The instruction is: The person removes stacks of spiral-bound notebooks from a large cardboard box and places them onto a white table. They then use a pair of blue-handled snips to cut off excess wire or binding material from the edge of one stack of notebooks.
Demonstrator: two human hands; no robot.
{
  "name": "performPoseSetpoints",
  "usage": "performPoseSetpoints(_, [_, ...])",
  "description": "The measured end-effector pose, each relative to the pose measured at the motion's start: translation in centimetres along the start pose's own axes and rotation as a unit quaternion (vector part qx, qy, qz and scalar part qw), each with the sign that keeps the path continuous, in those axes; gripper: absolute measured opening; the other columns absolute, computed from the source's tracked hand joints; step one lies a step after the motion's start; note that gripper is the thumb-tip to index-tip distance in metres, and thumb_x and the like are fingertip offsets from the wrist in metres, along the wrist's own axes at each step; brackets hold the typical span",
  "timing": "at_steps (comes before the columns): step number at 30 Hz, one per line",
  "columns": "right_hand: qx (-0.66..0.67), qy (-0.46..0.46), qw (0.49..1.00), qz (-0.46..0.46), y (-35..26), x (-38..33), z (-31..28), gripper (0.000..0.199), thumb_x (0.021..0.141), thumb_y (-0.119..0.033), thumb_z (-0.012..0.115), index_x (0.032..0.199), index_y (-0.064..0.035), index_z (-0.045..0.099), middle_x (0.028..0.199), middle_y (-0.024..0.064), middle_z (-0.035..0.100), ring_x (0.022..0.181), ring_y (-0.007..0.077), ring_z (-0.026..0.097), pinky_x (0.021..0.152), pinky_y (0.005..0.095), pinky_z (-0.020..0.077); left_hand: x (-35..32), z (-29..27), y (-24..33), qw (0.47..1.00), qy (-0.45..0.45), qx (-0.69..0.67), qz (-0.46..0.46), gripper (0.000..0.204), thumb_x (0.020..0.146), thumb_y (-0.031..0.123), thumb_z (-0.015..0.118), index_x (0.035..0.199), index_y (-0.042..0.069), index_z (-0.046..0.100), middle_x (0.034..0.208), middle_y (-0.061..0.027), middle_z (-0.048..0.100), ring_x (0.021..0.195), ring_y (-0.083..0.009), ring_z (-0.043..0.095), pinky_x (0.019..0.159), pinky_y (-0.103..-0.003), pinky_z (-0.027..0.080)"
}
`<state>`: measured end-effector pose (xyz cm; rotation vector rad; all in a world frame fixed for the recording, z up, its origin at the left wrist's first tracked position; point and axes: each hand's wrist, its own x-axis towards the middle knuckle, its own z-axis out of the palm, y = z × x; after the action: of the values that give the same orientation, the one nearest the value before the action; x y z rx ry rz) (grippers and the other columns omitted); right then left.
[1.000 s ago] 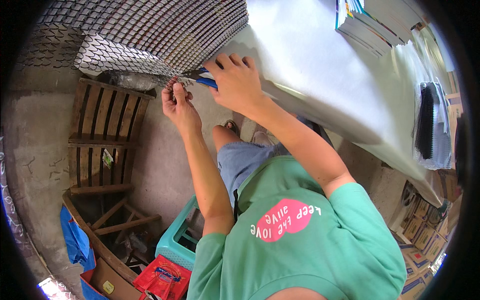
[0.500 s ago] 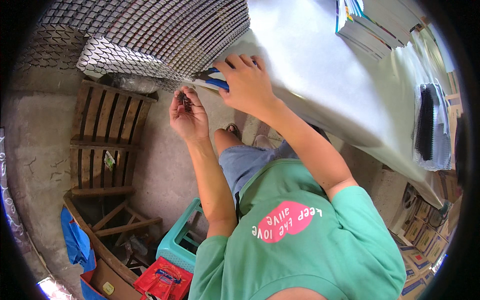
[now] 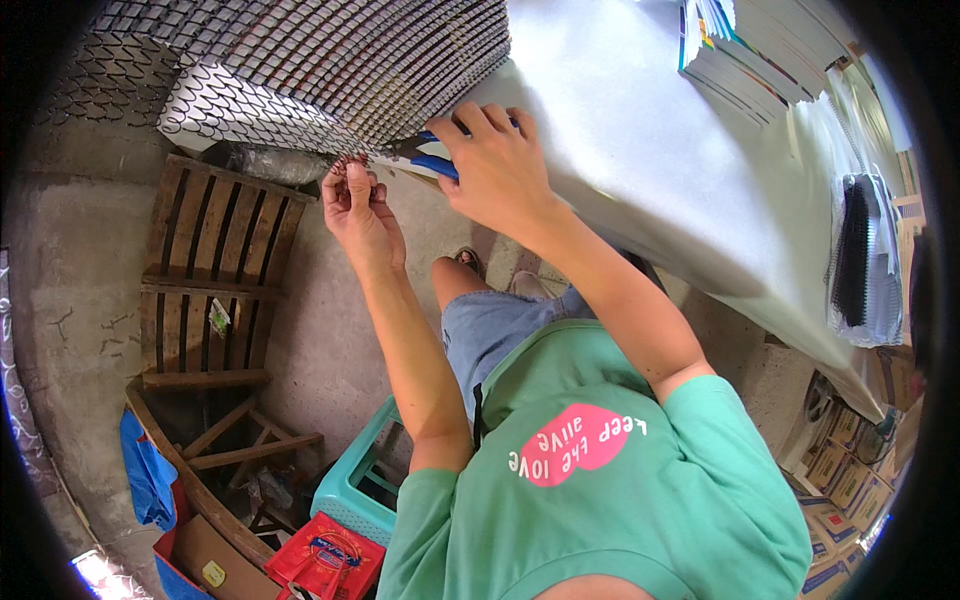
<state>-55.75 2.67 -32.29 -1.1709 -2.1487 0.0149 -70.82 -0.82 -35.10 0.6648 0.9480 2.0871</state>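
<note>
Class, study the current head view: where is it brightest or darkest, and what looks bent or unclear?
Head view: the white tabletop is almost washed out near the top; the corners go black; the tabletop's edge curves toward the right rim; fine wire at the left hand is hard to make out.

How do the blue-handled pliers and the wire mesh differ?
Colour: the pliers have bright blue handles; the wire mesh looks mostly dark.
Size: the pliers are small; the mesh is far larger, running past the picture's top edge.
Form: the pliers are a handled tool; the mesh is a sheet.
Shared: both have dark parts.
</note>
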Motion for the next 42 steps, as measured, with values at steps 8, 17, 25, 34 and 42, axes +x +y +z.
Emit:
performPoseSetpoints(8, [0.031,-0.072,0.996,0.035,-0.5,0.4,0.2,0.04,0.068,-0.021,0.069,0.106,-0.0147,0.062,0.103,0.0073,0.059,0.098,0.027,0.057,0.086,0.0451,0.0414,0.3,-0.2,-0.4,1.0,-0.007,0.018,0.019,0.014,0.086,0.014,0.066,0.091,0.009,0.053,0.088,-0.0017,0.061,0.071,-0.0081,0.053,0.059,-0.021,0.039])
performPoseSetpoints(17, [0.136,-0.159,0.973,0.101,-0.2,0.9,-0.1,0.039,0.071,-0.021,0.065,0.108,-0.0141,0.062,0.105,0.0106,0.06,0.099,0.0322,0.058,0.085,0.049,0.0432,0.3,-0.1,-0.5,0.999,0.006,0.044,0.032,0.011,0.09,0.012,0.061,0.094,0.005,0.053,0.087,-0.0023,0.059,0.07,-0.0076,0.05,0.06,-0.023,0.039])
performPoseSetpoints(25, [0.074,-0.12,0.988,0.065,-0.4,0.8,0.0,0.041,0.07,-0.023,0.066,0.11,-0.0135,0.061,0.105,0.0112,0.06,0.1,0.0314,0.057,0.085,0.0469,0.043,0.2,0.2,-0.5,0.998,0.014,0.049,0.043,0.011,0.09,0.012,0.061,0.094,0.005,0.053,0.084,-0.0009,0.057,0.069,-0.0069,0.049,0.059,-0.022,0.039])
performPoseSetpoints(34, [0.151,-0.232,0.955,0.109,0.0,1.5,-0.4,0.035,0.073,-0.02,0.065,0.107,-0.0123,0.061,0.095,0.0125,0.063,0.092,0.034,0.061,0.083,0.0457,0.0473,0.0,-0.1,-0.8,0.997,-0.008,0.06,0.054,0.012,0.09,0.015,0.061,0.094,0.006,0.054,0.084,0.0003,0.058,0.07,-0.0071,0.05,0.061,-0.022,0.04])
performPoseSetpoints(42, [0.05,-0.024,0.998,0.024,0.0,0.5,-0.4,0.036,0.067,-0.019,0.069,0.102,-0.0115,0.063,0.093,0.0094,0.061,0.091,0.0278,0.059,0.085,0.0431,0.0429,-0.3,0.2,-0.7,0.984,0.003,0.153,0.091,0.015,0.091,0.017,0.061,0.096,0.004,0.055,0.085,-0.0001,0.059,0.07,-0.0068,0.049,0.062,-0.022,0.039])
